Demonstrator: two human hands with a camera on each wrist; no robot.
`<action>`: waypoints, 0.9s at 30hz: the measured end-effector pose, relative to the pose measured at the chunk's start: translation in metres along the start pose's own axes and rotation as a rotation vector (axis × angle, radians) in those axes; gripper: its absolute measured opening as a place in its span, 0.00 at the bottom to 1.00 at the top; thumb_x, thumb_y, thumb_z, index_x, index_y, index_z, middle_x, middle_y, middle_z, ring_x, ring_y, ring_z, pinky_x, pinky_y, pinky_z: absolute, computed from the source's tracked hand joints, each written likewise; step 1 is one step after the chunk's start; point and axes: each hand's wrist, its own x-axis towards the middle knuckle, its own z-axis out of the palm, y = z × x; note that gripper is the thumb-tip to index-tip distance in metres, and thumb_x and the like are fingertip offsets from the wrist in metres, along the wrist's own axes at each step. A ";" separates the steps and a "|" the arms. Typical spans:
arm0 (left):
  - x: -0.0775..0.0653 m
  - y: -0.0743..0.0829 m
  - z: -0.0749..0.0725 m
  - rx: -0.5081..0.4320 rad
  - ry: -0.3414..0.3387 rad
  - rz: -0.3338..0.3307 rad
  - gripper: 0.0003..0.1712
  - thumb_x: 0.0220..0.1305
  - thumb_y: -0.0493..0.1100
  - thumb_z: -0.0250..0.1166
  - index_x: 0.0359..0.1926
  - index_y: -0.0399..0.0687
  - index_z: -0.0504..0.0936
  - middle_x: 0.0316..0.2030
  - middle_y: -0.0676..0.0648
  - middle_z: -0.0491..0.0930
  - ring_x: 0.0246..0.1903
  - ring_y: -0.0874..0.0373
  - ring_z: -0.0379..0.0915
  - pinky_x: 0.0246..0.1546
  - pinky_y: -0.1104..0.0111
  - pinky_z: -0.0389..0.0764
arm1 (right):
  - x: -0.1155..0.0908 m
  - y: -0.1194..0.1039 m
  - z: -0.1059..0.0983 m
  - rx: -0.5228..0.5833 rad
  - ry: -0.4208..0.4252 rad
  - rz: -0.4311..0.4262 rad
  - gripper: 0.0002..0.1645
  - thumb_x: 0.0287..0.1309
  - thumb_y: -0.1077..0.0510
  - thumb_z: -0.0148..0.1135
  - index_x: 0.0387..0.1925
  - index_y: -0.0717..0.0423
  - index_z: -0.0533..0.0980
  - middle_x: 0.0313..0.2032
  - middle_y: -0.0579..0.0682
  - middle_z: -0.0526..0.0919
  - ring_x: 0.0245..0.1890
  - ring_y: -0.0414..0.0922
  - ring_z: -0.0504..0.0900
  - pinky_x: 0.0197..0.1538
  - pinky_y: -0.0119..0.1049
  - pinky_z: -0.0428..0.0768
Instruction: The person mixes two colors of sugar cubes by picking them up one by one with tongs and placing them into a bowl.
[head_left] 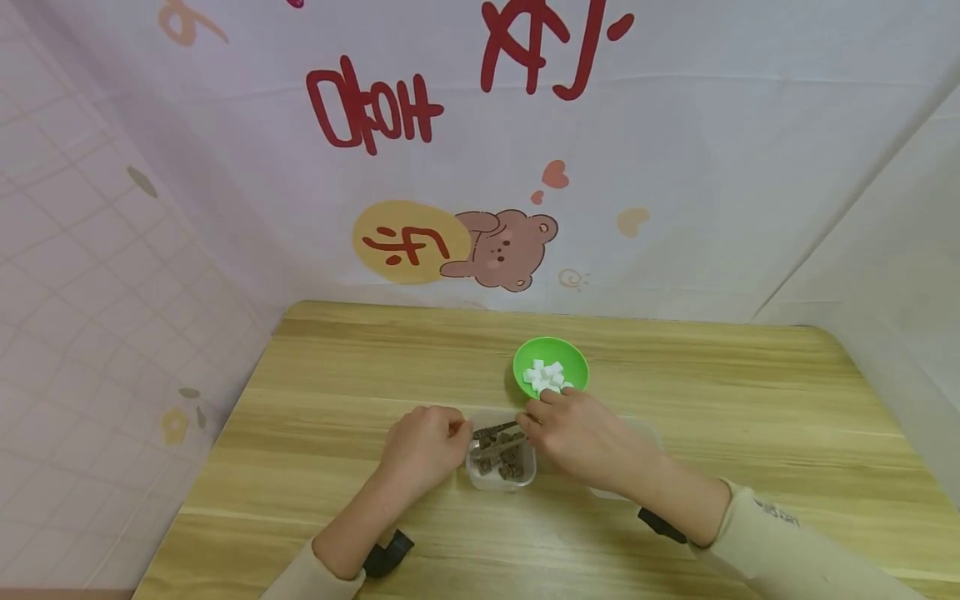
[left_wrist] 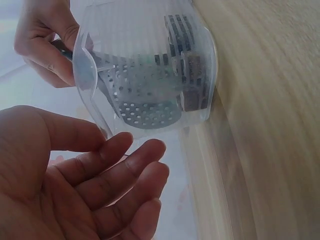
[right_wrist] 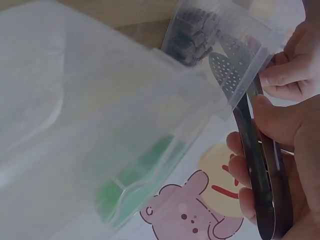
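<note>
A small clear plastic container (head_left: 491, 483) on the table holds several brown cubes (head_left: 512, 468). My left hand (head_left: 423, 446) is at its left side; in the left wrist view, thumb and index finger pinch the rim while the other fingers are loosely bent. My right hand (head_left: 577, 437) grips metal tongs (right_wrist: 257, 185) by their arms. Their perforated heads are down inside the container, slightly apart among the cubes; whether they touch a cube, I cannot tell. Just beyond the right hand, a green bowl (head_left: 579, 367) contains several white cubes (head_left: 542, 377), partly hidden by its fingers.
A second translucent container (head_left: 647, 433) stands right of the first, partly covered by my right forearm; it looms large in the right wrist view. Black straps (head_left: 390, 554) sit at both wrists. A printed white cloth (head_left: 675, 167) hangs behind the wooden table (head_left: 375, 350).
</note>
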 end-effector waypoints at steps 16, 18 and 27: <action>0.001 -0.001 0.001 0.001 0.003 -0.014 0.23 0.71 0.42 0.63 0.16 0.55 0.74 0.11 0.58 0.62 0.13 0.65 0.56 0.17 0.68 0.59 | 0.002 0.000 -0.003 -0.024 -0.036 0.029 0.09 0.53 0.58 0.77 0.31 0.56 0.82 0.29 0.46 0.83 0.27 0.43 0.78 0.29 0.34 0.77; 0.001 -0.001 0.001 -0.002 0.002 -0.018 0.22 0.71 0.42 0.63 0.17 0.55 0.76 0.11 0.58 0.63 0.13 0.64 0.57 0.17 0.68 0.60 | 0.002 0.001 -0.003 -0.026 -0.035 0.023 0.08 0.52 0.59 0.76 0.31 0.56 0.82 0.29 0.45 0.83 0.26 0.43 0.77 0.28 0.33 0.75; 0.001 -0.001 0.001 0.002 0.005 -0.022 0.23 0.71 0.43 0.63 0.16 0.55 0.75 0.10 0.58 0.63 0.13 0.64 0.58 0.18 0.66 0.62 | -0.002 0.005 0.000 -0.003 -0.006 0.015 0.10 0.52 0.58 0.77 0.33 0.55 0.82 0.29 0.45 0.82 0.27 0.44 0.77 0.31 0.34 0.77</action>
